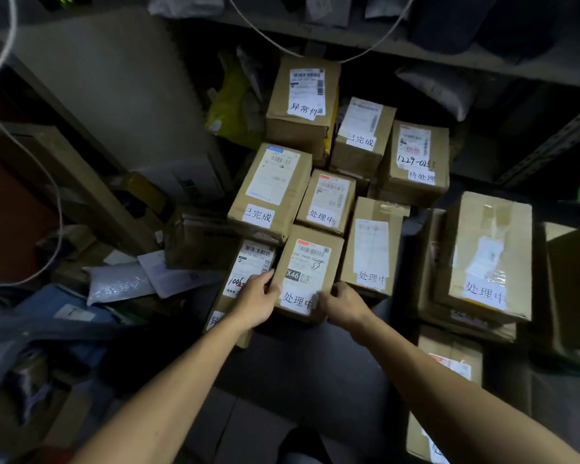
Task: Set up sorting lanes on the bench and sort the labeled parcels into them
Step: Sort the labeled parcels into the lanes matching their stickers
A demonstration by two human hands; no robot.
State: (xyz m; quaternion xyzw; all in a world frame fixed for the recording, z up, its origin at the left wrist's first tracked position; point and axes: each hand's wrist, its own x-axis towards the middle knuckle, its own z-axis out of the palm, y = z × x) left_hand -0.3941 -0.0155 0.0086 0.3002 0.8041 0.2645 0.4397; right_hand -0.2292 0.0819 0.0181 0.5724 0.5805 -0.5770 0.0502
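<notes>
Crowded shelf; both hands (260, 301) grip X46 parcel (307, 272).

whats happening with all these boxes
A person is sorting labeled cardboard parcels. Both hands grip one box marked 处理中: the left hand on its left edge, the right hand at its lower right corner. Around it lie other tagged boxes, including two more 处理中 ones behind and to the right, and a 已完成 box behind it to the left.
</notes>
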